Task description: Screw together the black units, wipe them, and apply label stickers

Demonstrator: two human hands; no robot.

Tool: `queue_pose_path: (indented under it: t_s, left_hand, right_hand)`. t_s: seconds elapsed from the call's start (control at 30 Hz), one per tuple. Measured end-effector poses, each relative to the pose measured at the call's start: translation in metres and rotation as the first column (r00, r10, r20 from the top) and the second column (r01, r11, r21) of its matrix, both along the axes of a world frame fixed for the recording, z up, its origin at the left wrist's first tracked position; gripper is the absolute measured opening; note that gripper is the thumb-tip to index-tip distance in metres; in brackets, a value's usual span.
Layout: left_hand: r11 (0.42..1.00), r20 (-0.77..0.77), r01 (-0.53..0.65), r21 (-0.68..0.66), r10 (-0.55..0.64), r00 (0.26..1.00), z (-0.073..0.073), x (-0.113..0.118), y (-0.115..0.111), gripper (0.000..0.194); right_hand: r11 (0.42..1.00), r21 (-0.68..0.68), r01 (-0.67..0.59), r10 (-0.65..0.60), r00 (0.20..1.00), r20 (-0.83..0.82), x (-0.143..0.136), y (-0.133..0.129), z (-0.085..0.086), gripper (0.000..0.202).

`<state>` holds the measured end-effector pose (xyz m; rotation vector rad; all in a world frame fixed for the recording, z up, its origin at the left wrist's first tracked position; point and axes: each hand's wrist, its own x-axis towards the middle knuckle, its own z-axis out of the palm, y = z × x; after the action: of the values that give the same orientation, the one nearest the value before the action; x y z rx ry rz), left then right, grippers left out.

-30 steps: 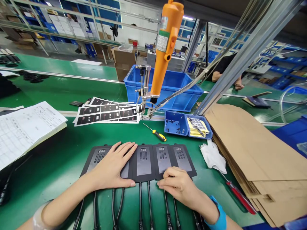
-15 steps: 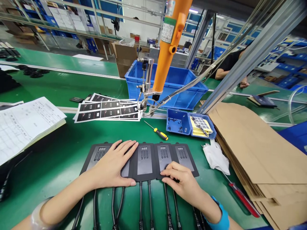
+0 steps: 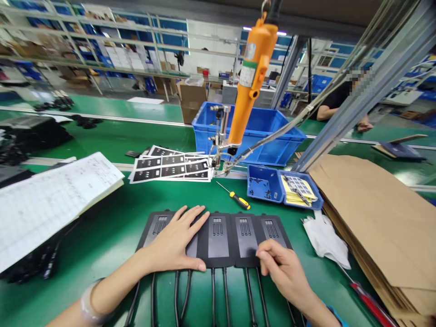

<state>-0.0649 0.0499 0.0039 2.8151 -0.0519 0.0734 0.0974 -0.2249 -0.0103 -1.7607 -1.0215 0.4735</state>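
**Pressing the face labels flat on a row of black units**

While the left hand (image 3: 175, 243) lies open and flat, palm down, on the second of the black panel units (image 3: 218, 238), the right hand (image 3: 284, 268) rests loosely curled, fingertips on the lower edge of the unit at the row's right end; it grips nothing. The row sits on the green bench (image 3: 102, 227), just before the yellow-handled screwdriver (image 3: 236, 200), cables trailing toward the person. Judgement: firm, even pressure works best, the flat hand steadying the row, the fingertips rubbing outward so no edge lifts. Behind the screwdriver: label sheets (image 3: 170, 165), small blue tray (image 3: 265, 188).
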Motion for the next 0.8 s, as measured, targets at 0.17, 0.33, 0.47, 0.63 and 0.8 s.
queue_pose_path:
  t_s: [0.17, 0.33, 0.47, 0.63, 0.8]
  left_hand:
    - [0.970, 0.052, -0.230, -0.081, 0.235, 0.971, 0.017, 0.010, 0.032, 0.040]
    - [0.887, 0.130, -0.441, 0.139, 0.425, 0.896, 0.021, 0.054, 0.103, 0.034]
    - [0.827, 0.125, -0.502, 0.253, 0.487, 0.865, 0.018, 0.080, 0.141, 0.040]
    - [0.807, 0.089, -0.466, 0.362, 0.468, 0.879, 0.016, 0.084, 0.144, 0.032]
    - [0.798, 0.200, -0.426, 0.426, 0.376, 0.905, 0.036, 0.065, 0.123, 0.027]
  right_hand:
    - [0.938, 0.214, 0.271, -0.260, 0.962, -0.077, 0.006, -0.003, -0.005, 0.032]
    - [0.940, 0.248, 0.235, -0.269, 0.956, 0.114, 0.015, -0.005, -0.013, 0.032]
    - [0.956, 0.233, 0.176, -0.240, 0.928, 0.284, 0.020, -0.006, -0.020, 0.028]
    - [0.961, 0.263, 0.083, -0.176, 0.918, 0.355, 0.019, -0.003, -0.017, 0.023]
    - [0.945, 0.314, 0.089, -0.179, 0.946, 0.270, 0.010, -0.002, -0.013, 0.019]
